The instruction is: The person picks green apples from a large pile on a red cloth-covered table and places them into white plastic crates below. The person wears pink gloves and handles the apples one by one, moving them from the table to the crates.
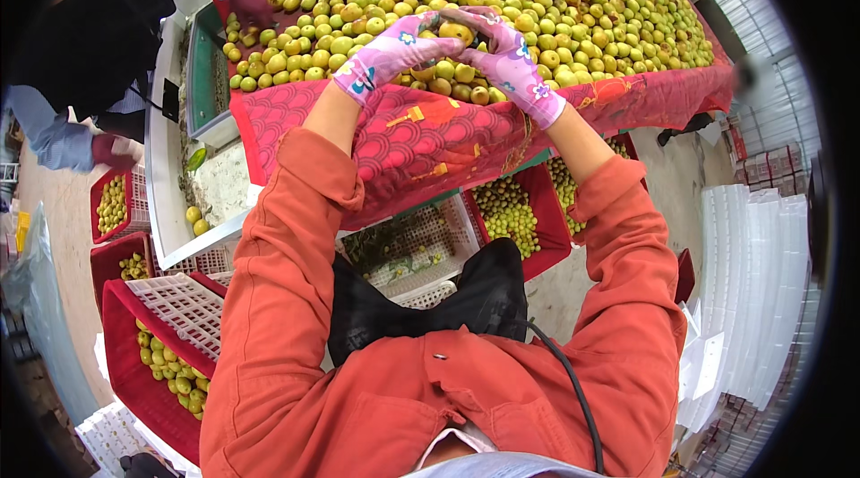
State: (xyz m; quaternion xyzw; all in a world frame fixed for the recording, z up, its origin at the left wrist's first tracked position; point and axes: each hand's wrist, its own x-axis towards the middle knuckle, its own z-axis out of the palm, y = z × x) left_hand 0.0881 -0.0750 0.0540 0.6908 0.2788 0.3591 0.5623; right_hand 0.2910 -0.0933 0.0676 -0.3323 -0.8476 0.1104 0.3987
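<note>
Both of my hands wear pink gloves with a flower print. They meet over a broad heap of yellow-green jujube-like fruits [571, 14]. A yellowish fruit [455, 33] with a dark mark sits between them. My left hand [402, 51] holds it from the left, its thumb stretched along the lower side. My right hand [504, 58] curls around from the right, with its fingers over the top. Part of the fruit is hidden by the fingers. More fruits [463, 73] lie directly below my hands, near the raised edge of the red patterned cloth [416, 122].
At the left, another person's gloved hand [250, 4] touches the heap's edge. A white-edged trough [225, 172] adjoins the table. Red-lined crates of fruit [514, 209] and a pale crate with leaves [423, 256] stand below. White foam sheets [752, 290] are stacked at the right.
</note>
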